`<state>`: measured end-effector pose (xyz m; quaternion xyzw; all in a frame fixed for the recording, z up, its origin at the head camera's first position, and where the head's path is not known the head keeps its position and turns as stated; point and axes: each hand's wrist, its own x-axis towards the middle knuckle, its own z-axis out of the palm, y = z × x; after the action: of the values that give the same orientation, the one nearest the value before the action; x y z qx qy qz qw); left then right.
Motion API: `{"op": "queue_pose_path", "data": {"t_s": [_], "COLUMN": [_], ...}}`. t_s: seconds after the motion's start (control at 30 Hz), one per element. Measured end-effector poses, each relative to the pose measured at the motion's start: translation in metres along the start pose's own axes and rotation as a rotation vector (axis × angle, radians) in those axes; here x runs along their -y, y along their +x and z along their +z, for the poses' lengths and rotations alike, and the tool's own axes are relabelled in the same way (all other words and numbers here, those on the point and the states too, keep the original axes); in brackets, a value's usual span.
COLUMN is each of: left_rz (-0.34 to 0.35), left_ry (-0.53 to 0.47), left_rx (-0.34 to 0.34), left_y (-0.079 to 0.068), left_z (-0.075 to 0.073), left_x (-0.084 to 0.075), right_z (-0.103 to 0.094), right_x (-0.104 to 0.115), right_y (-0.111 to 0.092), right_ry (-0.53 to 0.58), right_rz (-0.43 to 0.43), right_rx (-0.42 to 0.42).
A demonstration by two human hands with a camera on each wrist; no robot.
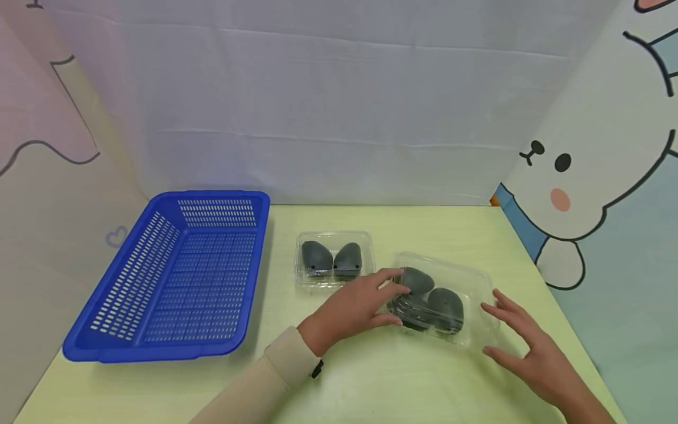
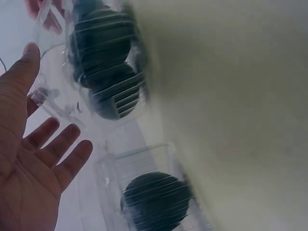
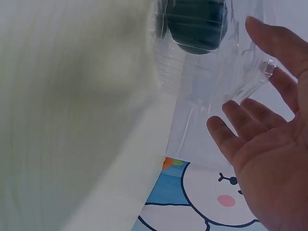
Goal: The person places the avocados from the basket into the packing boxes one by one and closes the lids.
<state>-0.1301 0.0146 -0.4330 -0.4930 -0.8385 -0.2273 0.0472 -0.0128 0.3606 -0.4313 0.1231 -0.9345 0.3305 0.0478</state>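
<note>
A clear plastic clamshell box (image 1: pixel 477 288) sits askew at the right of the table, with several dark grey rounded pieces (image 1: pixel 446 306) inside. My left hand (image 1: pixel 357 306) is at its left side, fingertips over the edge. In the left wrist view the index finger meets the rim and the other fingers are spread. The right hand (image 1: pixel 529 344) is by the right end, thumb and fingers apart. In the right wrist view its index finger touches a corner tab of the box. Whether the lid is fastened cannot be seen.
Behind the left hand stands a second clear box (image 1: pixel 333 235) holding two dark grey pieces (image 1: pixel 316 256). A blue perforated plastic basket (image 1: pixel 251 277) occupies the left side of the pale table (image 1: pixel 402 377). White and cartoon-printed cloth (image 1: pixel 339 106) encloses the back and sides.
</note>
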Motion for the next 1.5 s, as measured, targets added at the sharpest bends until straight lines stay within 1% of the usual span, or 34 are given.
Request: {"op": "queue_pose_path", "data": {"t_s": [0.13,0.33,0.53,0.67,0.8,0.87,0.97,1.03,1.13,1.2,1.27,1.37,1.5], "left_rz": [-0.003,0.009,0.003,-0.016,-0.048,-0.084,-0.157,-0.207,-0.271,-0.317,-0.376,-0.458,-0.557], "left_ry": [0.019,0.050,0.039,0.021,-0.024,-0.081,-0.187,-0.255,-0.327,-0.386,-0.452,-0.510,-0.531], "left_rx": [0.000,-0.026,-0.039,-0.039,-0.034,-0.027,-0.025,-0.040,-0.084,-0.115,-0.131,-0.133,-0.112], "left_y": [-0.005,-0.010,-0.013,-0.015,-0.018,-0.020,-0.024,-0.025,-0.026,-0.027,-0.028,-0.030,-0.031], "left_z": [0.008,0.016,0.018,0.019,0.020,0.020,0.019,0.019,0.018,0.018,0.018,0.021,0.025], "left_x": [-0.001,0.000,0.001,0.001,0.000,-0.001,-0.005,-0.007,-0.011,-0.013,-0.016,-0.021,-0.026], "right_z": [0.005,0.011,0.016,0.020,0.022,0.023,0.024,0.026,0.027,0.028,0.028,0.029,0.029], "right_x": [0.001,0.003,0.004,0.005,0.006,0.005,0.005,0.004,0.003,0.002,0.002,0.003,0.004], "right_y": [-0.005,-0.010,-0.013,-0.013,-0.012,-0.011,-0.010,-0.009,-0.010,-0.010,-0.010,-0.010,-0.009], "right_ry": [-0.036,-0.037,-0.014,0.010,0.019,0.029,0.063,0.096,0.148,0.176,0.203,0.229,0.259], "right_rz": [0.038,0.051,0.059,0.064,0.069,0.068,0.060,0.055,0.052,0.061,0.077,0.120,0.189], "right_rx": [-0.017,-0.043,-0.058,-0.075,-0.090,-0.105,-0.144,-0.175,-0.212,-0.229,-0.237,-0.243,-0.228]}}
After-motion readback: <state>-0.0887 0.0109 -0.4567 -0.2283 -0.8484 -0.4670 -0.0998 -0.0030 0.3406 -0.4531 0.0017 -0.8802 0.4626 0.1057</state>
